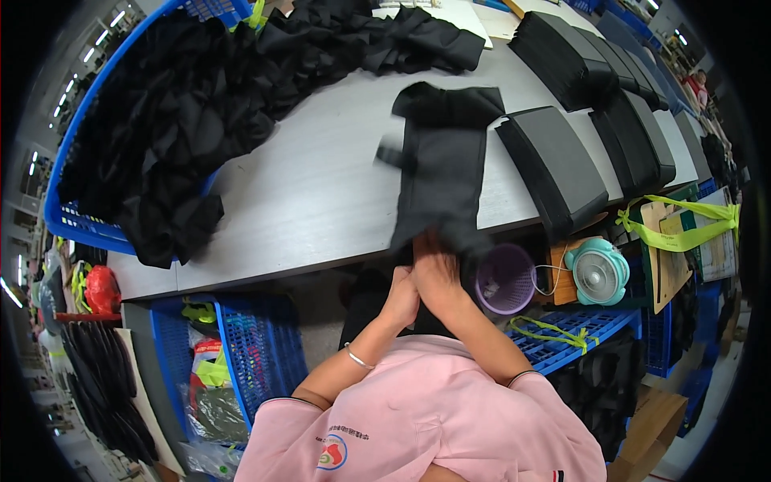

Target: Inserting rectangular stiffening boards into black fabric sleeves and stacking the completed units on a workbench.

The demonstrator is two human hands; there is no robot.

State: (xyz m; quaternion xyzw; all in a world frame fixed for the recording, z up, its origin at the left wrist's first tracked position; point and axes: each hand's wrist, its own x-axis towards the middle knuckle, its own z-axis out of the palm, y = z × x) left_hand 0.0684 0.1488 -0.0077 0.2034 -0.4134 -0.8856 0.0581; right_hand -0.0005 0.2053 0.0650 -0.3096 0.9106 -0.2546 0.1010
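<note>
A black fabric piece (442, 173) lies lengthwise over the table's front edge, with a wider flap at its far end and a short strap at its left side. Motion smears its near end. Both my hands are together at that near end. My right hand (436, 273) grips it, the fingertips partly covered by the cloth. My left hand (401, 296), below the bracelet-free wrist and pressed against the right one, is closed at the cloth's lower left corner; its fingertips are hidden.
A blue basket (60, 201) heaped with black fabric (185, 120) stands on the grey table (313, 177). Stacks of black panels (554, 157) lie at right. Below the edge are a purple bin (506, 281), a teal fan (597, 271) and blue crates (261, 337).
</note>
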